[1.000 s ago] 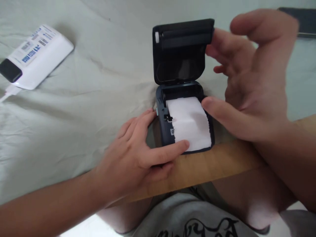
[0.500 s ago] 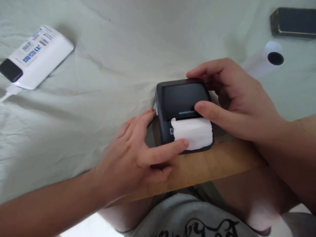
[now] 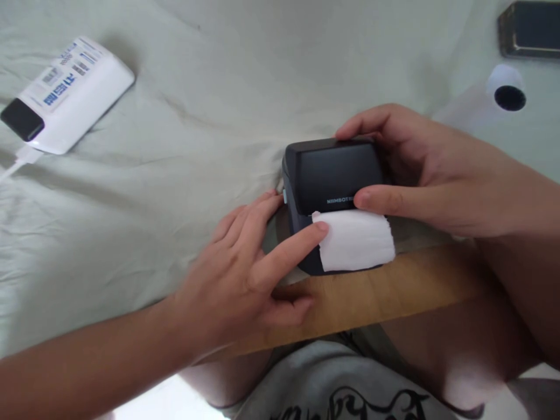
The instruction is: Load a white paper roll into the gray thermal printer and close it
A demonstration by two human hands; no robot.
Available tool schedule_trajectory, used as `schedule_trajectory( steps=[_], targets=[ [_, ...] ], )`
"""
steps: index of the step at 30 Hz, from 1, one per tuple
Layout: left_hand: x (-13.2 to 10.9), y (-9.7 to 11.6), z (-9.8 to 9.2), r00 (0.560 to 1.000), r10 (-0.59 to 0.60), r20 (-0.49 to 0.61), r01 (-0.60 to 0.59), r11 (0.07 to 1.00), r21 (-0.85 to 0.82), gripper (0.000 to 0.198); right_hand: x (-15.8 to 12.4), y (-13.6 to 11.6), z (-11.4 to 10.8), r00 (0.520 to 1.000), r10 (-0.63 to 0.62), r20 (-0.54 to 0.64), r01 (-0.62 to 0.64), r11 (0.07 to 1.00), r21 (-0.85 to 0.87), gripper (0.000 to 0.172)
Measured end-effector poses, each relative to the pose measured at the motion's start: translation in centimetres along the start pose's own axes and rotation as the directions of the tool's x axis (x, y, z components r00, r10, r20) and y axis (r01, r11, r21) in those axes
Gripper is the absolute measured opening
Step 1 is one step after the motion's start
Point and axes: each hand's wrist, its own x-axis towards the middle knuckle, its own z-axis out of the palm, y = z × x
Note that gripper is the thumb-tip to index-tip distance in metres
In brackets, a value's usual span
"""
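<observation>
A dark label printer point(image 3: 336, 175) marked NIIMBOT stands near the front edge of the cloth-covered surface. From its front slot hangs a white paper strip point(image 3: 359, 242) with a ragged left edge. My right hand point(image 3: 420, 163) grips the printer at its right side, thumb on the lid and fingers at the back edge. My left hand point(image 3: 245, 268) lies spread at the left side, its index fingertip on the strip's upper left corner. Its other fingertips reach the printer's left side, close to a small light-coloured button point(image 3: 285, 196).
A white power bank point(image 3: 87, 99) with a plugged-in cable point(image 3: 20, 160) lies at the left. At the upper right are a white paper roll point(image 3: 476, 105) with a dark core end and a dark phone-like block point(image 3: 531, 29). A wooden edge point(image 3: 385, 286) runs along the front.
My left index fingertip has moved up the paper strip towards the slot. The printer and my right hand sit slightly farther right in view, and the strip looks a little longer.
</observation>
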Motion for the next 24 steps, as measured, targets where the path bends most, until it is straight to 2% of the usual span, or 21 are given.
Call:
schedule_trajectory(
  steps=[7, 11, 13, 16, 18, 20, 21, 22, 24],
  targets=[
    [0.4, -0.6, -0.7, 0.996, 0.056, 0.065, -0.058, 0.998, 0.037, 0.073, 0.6, -0.6, 0.0, 0.994, 0.068, 0.088, -0.073, 0.996, 0.058, 0.056],
    [0.1, -0.6, -0.6, 0.997, 0.042, 0.067, -0.045, 0.998, 0.052, 0.076, 0.6, -0.2, 0.3, 0.998, 0.033, 0.049, -0.036, 0.998, 0.052, 0.057],
    [0.0, -0.3, -0.3, 0.999, 0.016, 0.031, -0.018, 0.998, 0.065, 0.076, 0.1, 0.0, 0.8, 1.000, 0.000, 0.001, -0.001, 0.999, 0.048, 0.057],
    [0.0, 0.0, -0.2, 0.997, -0.018, -0.071, 0.025, 0.995, 0.096, 0.070, -1.0, -0.4, 1.7, 0.995, 0.016, -0.097, -0.012, 0.999, 0.043, 0.056],
    [0.3, 0.2, -0.4, 0.991, 0.015, -0.136, 0.003, 0.992, 0.126, 0.050, -1.7, -1.0, 2.3, 0.972, 0.012, -0.236, -0.013, 1.000, -0.002, 0.045],
    [0.7, 0.3, -0.8, 0.979, 0.066, -0.192, -0.050, 0.995, 0.088, 0.020, -2.0, -1.6, 2.6, 0.911, -0.045, -0.409, 0.035, 0.999, -0.031, 0.024],
    [0.8, 0.3, -1.0, 0.976, 0.082, -0.201, -0.078, 0.997, 0.025, 0.018, -1.9, -1.9, 2.7, 0.872, -0.052, -0.487, 0.057, 0.998, -0.004, 0.018],
    [0.9, 0.3, -1.3, 0.982, 0.069, -0.177, -0.078, 0.996, -0.049, 0.028, -1.8, -2.2, 2.8, 0.842, -0.037, -0.539, 0.079, 0.995, 0.056, 0.021],
    [1.1, 0.3, -1.8, 0.995, 0.027, -0.097, -0.043, 0.984, -0.172, 0.042, -1.3, -2.4, 2.7, 0.829, 0.031, -0.558, 0.113, 0.969, 0.222, 0.037]
  ],
)
